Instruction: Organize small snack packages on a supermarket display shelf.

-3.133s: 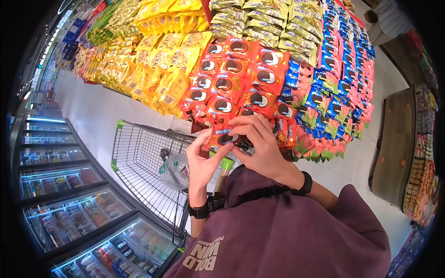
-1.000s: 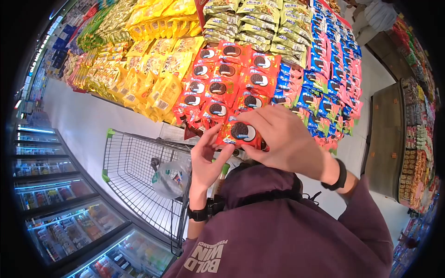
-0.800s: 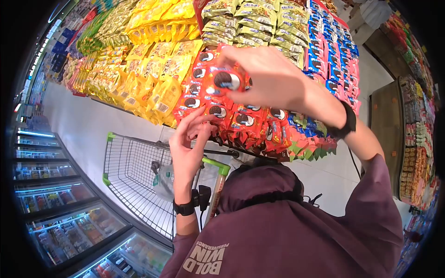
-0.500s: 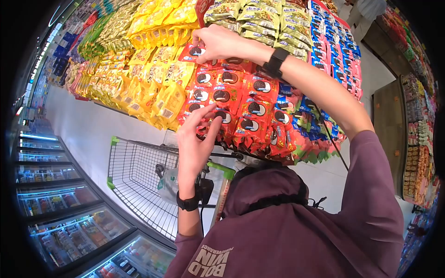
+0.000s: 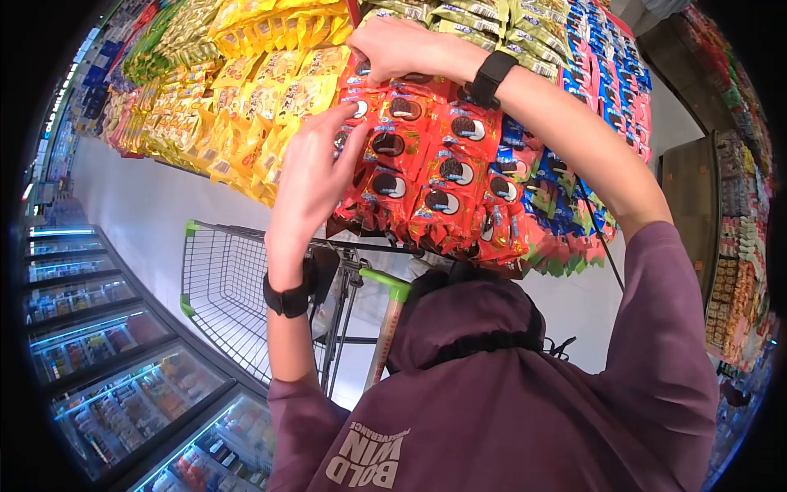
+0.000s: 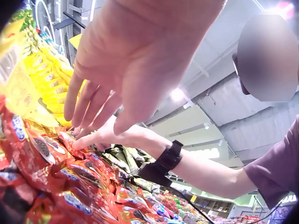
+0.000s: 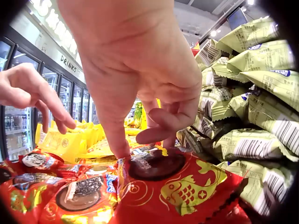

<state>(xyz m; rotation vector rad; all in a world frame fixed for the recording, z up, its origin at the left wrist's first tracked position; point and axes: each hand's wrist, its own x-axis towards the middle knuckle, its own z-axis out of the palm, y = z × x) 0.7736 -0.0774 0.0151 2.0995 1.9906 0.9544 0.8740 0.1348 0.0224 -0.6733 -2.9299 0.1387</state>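
Observation:
My right hand (image 5: pixel 392 51) is at the far end of the rows of red cookie packets (image 5: pixel 389 143). In the right wrist view, its thumb and bent fingers are at the upper edge of a red cookie packet (image 7: pixel 187 186) printed with a gold fish, which lies on the pile. My left hand (image 5: pixel 316 164) hovers over the near left side of the red rows, fingers loosely spread and nothing in them. In the left wrist view, the left hand (image 6: pixel 135 60) is above the packets, and the right hand (image 6: pixel 105 135) reaches in behind its fingertips.
Yellow packets (image 5: pixel 287 102) lie left of the red ones, green packets (image 5: pixel 537 33) behind, blue-and-pink packets (image 5: pixel 590 123) right. A shopping cart (image 5: pixel 221 271) stands at the near left. Freezers (image 5: pixel 123 344) line the left side; a wooden shelf unit (image 5: pixel 689 205) stands right.
Both hands were holding one red cookie packet near my body. The left hand let go and moved forward; the right carried the packet to the far end of the red rows.

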